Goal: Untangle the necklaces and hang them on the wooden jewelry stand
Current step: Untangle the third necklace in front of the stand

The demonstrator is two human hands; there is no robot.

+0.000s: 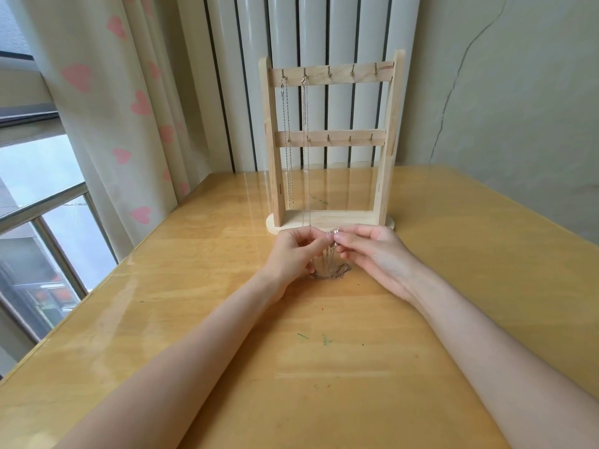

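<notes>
Two necklaces already up on the wooden jewelry stand [332, 144], one on each of the two leftmost top-rail hooks: first hung chain [287, 140] ending above the base, second hung chain [306, 150] reaching down to the base. Three top hooks vacant; nearest free hook [329, 72] third from left. Stand upright at far side of table [194, 319], radiator [308, 37] behind, heart-print curtain [129, 102] at left. Left hand [296, 254] and right hand [372, 251] brought together just in front of the stand base, each pinching the upper end of the remaining chain [330, 272] at fingertip level; clasp [335, 236] visible between the fingertips. Rest of that chain dangling, lower loop bunched on the table beneath the hands. Unclear whether a knot remains in the bunch. Judged step: working the clasp or freeing the last tangle before hanging. For a clean result: keep pinch light and close to the clasp, lift until the loop clears the table and falls straight, tease crossings apart rather than pull, then carry to the free hook without brushing the second hung chain.
</notes>
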